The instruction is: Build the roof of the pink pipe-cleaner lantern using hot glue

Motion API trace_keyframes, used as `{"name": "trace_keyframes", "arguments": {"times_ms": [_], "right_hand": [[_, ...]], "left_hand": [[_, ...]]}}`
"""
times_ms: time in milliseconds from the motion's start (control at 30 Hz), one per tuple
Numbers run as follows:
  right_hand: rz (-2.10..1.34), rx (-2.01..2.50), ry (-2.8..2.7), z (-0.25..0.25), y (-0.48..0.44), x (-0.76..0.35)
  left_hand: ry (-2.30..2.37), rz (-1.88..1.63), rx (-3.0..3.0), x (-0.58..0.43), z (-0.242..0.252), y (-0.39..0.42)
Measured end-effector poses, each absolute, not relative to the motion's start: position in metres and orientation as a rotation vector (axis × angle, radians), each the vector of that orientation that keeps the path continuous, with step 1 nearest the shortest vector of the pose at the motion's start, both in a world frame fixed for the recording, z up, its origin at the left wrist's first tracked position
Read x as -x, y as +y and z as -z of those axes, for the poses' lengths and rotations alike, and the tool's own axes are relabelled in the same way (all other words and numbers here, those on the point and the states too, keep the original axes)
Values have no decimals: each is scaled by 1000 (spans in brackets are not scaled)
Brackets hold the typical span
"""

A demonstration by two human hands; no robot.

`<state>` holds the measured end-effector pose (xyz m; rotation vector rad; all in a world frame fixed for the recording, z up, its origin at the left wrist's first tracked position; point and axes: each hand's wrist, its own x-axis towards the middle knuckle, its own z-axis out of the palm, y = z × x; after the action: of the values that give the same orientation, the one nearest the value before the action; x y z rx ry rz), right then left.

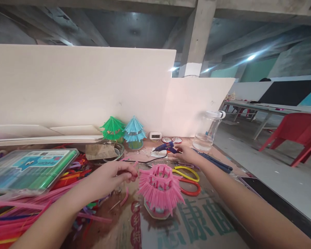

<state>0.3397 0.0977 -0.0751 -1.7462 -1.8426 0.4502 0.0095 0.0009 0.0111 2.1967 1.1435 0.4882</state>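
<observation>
My right hand (186, 154) is closed around the handle of a dark blue hot glue gun (166, 147), whose nozzle points left over a small white pad. To the left, my left hand (125, 172) has its fingers curled together, and what they pinch, if anything, is too small to make out. Between my hands stands a pink tiered model (160, 185) made of fuzzy stems, on a pale base, with its top open. Yellow-and-orange-handled scissors (190, 183) lie right beside it. Loose pink stem pieces (124, 197) lie below my left hand.
Green (113, 128) and blue (134, 131) finished-looking models stand at the back near a small digital clock (155, 135). A clear water jug (206, 135) stands behind dark blue pliers-like tools (214, 161). Marker case (31, 169) and colourful stems (23, 224) fill the left.
</observation>
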Motion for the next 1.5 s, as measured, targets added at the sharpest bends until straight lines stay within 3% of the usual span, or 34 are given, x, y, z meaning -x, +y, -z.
{"name": "trace_keyframes", "arguments": {"times_ms": [300,467,667,1033,1200,1367,1500], "right_hand": [[-127,1770,-1860,0,8,-352],[69,1085,-1979,-34,-45,-302],[148,735,-2117,-31,-50,-273],[188,820,-2122,-14,-49,-283],[239,826,-2159,-11,-48,-287],[157,906,-2098,-8,-38,-291],[114,915,-2097,-5,-36,-290]], "left_hand": [[1387,-951,-2325,-22,-39,-19],[1215,-1069,-2412,-51,-45,-35],[1098,-1062,-2381,-70,-42,-45],[1039,-1141,-2875,-63,-24,-36],[929,-1069,-3034,-59,-18,-33],[1261,-827,-2544,-51,-20,-21],[1153,-557,-2359,-51,-15,-9]]}}
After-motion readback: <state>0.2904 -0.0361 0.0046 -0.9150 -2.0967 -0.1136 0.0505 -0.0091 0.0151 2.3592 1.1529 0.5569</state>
